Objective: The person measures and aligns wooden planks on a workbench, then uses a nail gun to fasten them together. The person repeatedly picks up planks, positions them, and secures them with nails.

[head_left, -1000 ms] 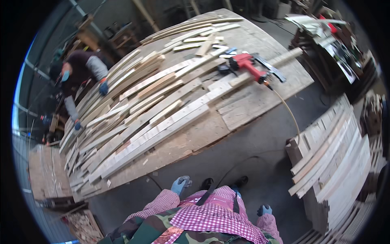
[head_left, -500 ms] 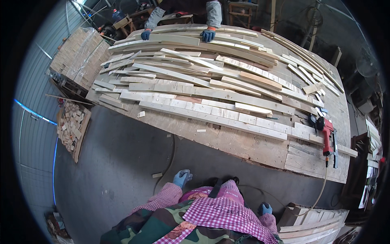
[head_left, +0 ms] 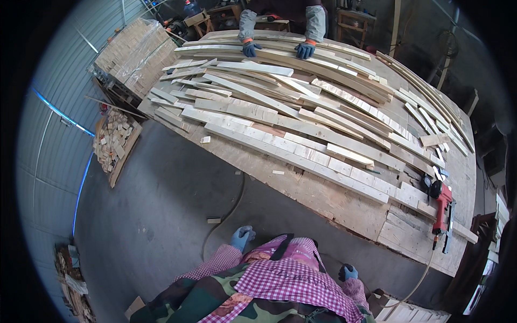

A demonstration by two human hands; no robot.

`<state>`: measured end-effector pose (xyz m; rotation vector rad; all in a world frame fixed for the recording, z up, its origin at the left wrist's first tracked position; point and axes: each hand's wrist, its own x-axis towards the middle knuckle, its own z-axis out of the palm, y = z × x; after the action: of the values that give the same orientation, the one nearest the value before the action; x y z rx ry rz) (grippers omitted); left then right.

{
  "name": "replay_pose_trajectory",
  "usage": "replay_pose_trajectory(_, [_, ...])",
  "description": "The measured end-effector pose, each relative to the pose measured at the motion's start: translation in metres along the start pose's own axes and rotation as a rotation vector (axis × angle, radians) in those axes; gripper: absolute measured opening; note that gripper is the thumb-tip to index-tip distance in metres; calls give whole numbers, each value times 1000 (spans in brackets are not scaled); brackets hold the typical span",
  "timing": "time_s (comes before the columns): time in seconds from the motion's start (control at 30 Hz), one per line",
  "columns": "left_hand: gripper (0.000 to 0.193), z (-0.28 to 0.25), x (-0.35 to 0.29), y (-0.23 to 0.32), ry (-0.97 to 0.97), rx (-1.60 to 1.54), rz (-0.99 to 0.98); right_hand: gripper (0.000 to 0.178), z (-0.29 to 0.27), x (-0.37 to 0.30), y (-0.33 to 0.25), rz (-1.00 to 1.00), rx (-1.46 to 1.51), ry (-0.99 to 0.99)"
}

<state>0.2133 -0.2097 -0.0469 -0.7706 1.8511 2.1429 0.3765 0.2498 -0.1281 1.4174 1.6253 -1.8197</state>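
My left hand [head_left: 243, 237], in a blue-grey glove, hangs in front of my body with its fingers curled in and nothing visible in them. On the other side, my right hand [head_left: 349, 272], also gloved, is held low with curled fingers; no object shows in it. Both hands are apart from the large wooden worktable [head_left: 323, 207]. Many pale wood strips lie across it, among them a long strip [head_left: 291, 160] along the near side. A red nail gun [head_left: 443, 207] rests at the table's right end, with an air hose [head_left: 421, 277] running down from it.
Across the table, a co-worker's gloved hands [head_left: 251, 49] press on the far strips. A wrapped stack of wood [head_left: 134, 54] and a bin of offcuts [head_left: 114, 137] stand at the left. More timber [head_left: 412, 312] lies near my right side. A hose [head_left: 234, 207] crosses the floor.
My view has turned, so the table appears shifted right. The co-worker's hands are closer together, and a pale board lies nearer, apart from them. My hands remain low and curled.
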Motion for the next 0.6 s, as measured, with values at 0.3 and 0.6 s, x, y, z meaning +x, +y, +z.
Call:
replay_pose_trajectory(0.3, [20,4,64,-2,-497,131,-534,44,1,-103,6,-90,-159,485])
replay_pose_trajectory(0.6, [28,144,56,27,-597,733,-296,47,19,-198,209,487,393,921])
